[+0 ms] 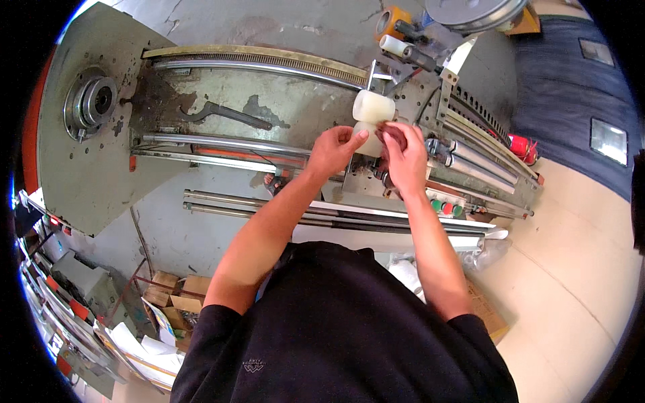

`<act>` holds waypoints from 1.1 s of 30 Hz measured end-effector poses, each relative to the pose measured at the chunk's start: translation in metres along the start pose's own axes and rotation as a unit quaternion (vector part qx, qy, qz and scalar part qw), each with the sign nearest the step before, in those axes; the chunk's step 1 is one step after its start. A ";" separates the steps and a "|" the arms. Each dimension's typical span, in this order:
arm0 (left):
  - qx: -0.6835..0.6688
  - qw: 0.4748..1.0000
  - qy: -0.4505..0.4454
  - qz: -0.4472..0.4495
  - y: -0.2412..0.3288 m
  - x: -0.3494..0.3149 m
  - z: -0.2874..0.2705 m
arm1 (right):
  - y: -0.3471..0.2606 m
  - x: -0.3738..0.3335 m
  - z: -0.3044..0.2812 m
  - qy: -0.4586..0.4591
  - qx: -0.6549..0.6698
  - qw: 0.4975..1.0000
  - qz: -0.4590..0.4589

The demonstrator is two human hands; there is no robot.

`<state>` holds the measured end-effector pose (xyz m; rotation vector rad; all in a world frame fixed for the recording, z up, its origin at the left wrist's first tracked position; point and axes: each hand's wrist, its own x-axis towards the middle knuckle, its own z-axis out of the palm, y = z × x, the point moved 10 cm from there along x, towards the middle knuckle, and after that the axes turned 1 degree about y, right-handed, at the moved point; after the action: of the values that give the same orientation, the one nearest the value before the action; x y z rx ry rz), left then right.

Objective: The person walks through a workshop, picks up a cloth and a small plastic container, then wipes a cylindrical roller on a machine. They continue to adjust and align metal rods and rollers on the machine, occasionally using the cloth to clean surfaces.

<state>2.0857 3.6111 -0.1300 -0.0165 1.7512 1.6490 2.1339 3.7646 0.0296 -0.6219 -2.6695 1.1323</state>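
Observation:
Both my hands are at a pair of white plastic rollers on a long metal machine. The upper white roller lies just beyond my fingers. Between my hands is the lower white roller, partly covered by them. My left hand has its fingers curled and its thumb tip against the lower roller's left side; what is between the fingers is hidden. A crumpled reddish-brown bundle, perhaps cloth, sits in the closed fingers of my right hand, against the roller's right side.
A hook spanner lies on the machine bed. A round chuck stands left, with guide rails running from its plate. Steel rollers and push buttons are right of my hands. Long bars cross in front of me. Cardboard boxes stand lower left.

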 end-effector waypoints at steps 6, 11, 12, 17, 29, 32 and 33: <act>-0.005 0.999 -0.034 -0.006 0.009 -0.008 0.001 | -0.017 -0.024 0.009 0.035 -0.071 0.994 -0.078; -0.158 0.976 -0.098 0.116 0.018 -0.015 0.004 | -0.017 0.008 0.008 -0.028 -0.033 0.999 -0.014; -0.176 0.971 -0.100 0.128 0.017 -0.015 0.005 | -0.016 0.003 0.005 -0.034 -0.017 0.999 0.000; -0.058 0.996 -0.059 -0.040 0.003 -0.015 0.000 | -0.036 -0.034 0.003 0.040 -0.103 0.988 -0.110; -0.027 0.998 -0.060 -0.024 0.014 -0.014 0.003 | -0.022 -0.026 0.011 -0.005 -0.035 0.998 -0.055; -0.066 0.992 -0.095 0.050 0.016 -0.009 0.007 | -0.026 -0.001 0.013 -0.018 -0.023 0.998 -0.052; -0.092 0.987 -0.102 0.077 0.021 -0.010 0.007 | -0.026 0.010 0.014 -0.028 -0.021 0.999 -0.031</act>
<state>2.0869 3.6161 -0.1062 0.2006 1.4733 1.8507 2.1120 3.7436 0.0386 -0.5169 -2.7451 1.0962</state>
